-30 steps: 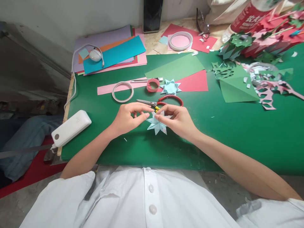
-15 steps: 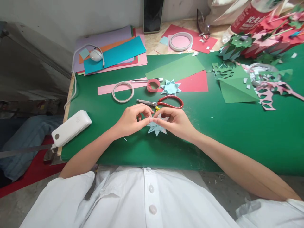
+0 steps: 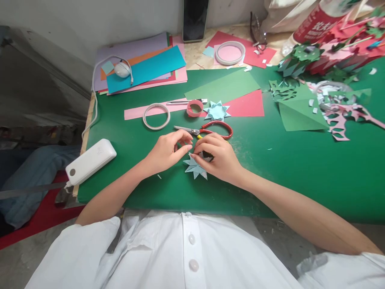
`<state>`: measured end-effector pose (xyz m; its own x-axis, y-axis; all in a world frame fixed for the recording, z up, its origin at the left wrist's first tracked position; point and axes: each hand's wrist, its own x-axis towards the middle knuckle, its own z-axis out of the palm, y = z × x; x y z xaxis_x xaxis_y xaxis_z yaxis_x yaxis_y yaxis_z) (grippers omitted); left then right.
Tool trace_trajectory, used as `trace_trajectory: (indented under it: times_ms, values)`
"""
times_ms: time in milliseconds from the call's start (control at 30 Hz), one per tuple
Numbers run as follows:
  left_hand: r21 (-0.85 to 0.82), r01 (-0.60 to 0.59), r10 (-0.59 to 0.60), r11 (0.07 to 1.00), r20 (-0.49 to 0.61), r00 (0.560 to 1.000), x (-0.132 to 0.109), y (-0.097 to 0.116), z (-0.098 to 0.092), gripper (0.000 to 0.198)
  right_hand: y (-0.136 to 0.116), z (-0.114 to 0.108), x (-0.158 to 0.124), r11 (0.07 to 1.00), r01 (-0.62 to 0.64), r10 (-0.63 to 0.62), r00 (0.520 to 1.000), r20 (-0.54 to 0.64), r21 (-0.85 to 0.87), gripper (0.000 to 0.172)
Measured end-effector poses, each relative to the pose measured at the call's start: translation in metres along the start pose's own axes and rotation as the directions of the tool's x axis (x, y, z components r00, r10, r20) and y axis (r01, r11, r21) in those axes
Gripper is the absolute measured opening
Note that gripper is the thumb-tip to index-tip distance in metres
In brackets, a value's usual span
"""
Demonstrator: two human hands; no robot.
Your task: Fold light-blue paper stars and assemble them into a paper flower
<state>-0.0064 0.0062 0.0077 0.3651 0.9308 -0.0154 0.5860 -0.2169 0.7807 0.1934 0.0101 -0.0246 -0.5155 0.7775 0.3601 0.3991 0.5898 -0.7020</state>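
A pale blue paper star lies at the near middle of the green mat. My right hand is curled over its right side, fingertips pinching the paper. My left hand meets it from the left, index finger and thumb pinched at the star's upper edge. Just beyond my fingers lie red-handled scissors. A second blue star rests farther back on a red sheet.
A tape ring, a pink paper loop and a pink strip lie behind my hands. A white power bank sits at the left edge, stacked coloured sheets at the back left, cut paper scraps and flowers at the right.
Both hands lowered slightly and the star turned and shifted a little toward me. My right hand now covers more of the star.
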Motion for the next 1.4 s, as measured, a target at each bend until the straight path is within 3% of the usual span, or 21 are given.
trace_trajectory:
  times_ms: [100,233,367,467,600,733,833,933,1133,1233,1400]
  values:
    - [0.320,-0.048,0.088,0.946,-0.112,0.990,0.002,-0.006,-0.005,0.012,0.003,0.003,-0.002,0.989,0.008,-0.020,0.997,-0.080,-0.146,0.016]
    - [0.688,0.080,0.080,0.721,-0.197,0.977,0.004,-0.017,-0.012,0.024,0.003,0.003,-0.003,0.974,-0.035,0.012,0.994,-0.104,-0.224,0.021]
    - [0.750,0.164,0.003,0.641,-0.216,0.976,0.006,-0.027,-0.015,0.023,0.006,-0.005,0.001,0.971,-0.045,0.030,0.997,-0.066,-0.237,0.021]
    - [0.766,0.164,0.019,0.621,-0.224,0.974,0.006,-0.031,-0.017,0.027,0.013,-0.016,0.005,0.944,-0.058,0.057,0.998,-0.013,-0.326,0.014]
    - [0.791,0.171,0.019,0.587,-0.225,0.974,0.005,-0.037,-0.018,0.029,0.023,-0.027,0.009,0.859,-0.064,0.126,0.988,0.089,-0.507,0.037]
    - [0.717,0.182,0.057,0.673,-0.295,0.954,0.007,-0.039,-0.017,0.025,0.032,-0.029,0.008,0.848,-0.060,0.147,0.981,0.125,-0.526,0.037]
    - [0.563,0.164,0.074,0.810,-0.376,0.924,0.008,-0.034,-0.016,0.014,0.036,-0.026,0.006,0.821,-0.122,0.182,0.982,0.052,-0.558,0.033]
    - [0.386,0.073,0.097,0.920,-0.405,0.909,0.007,-0.024,-0.015,0.007,0.037,-0.025,0.007,0.807,-0.170,0.192,0.981,-0.021,-0.566,0.023]
    - [-0.061,-0.004,-0.021,0.998,-0.397,0.918,0.002,-0.006,-0.014,0.029,0.032,-0.029,0.011,0.851,-0.227,0.190,0.974,-0.125,-0.473,0.013]
    - [-0.160,-0.014,-0.044,0.987,-0.354,0.934,0.001,-0.004,-0.014,0.042,0.029,-0.031,0.012,0.875,-0.249,0.215,0.968,-0.126,-0.416,0.027]
    - [-0.139,-0.019,-0.027,0.990,-0.327,0.945,0.001,-0.005,-0.013,0.043,0.024,-0.034,0.012,0.883,-0.172,0.130,0.984,-0.124,-0.438,0.055]
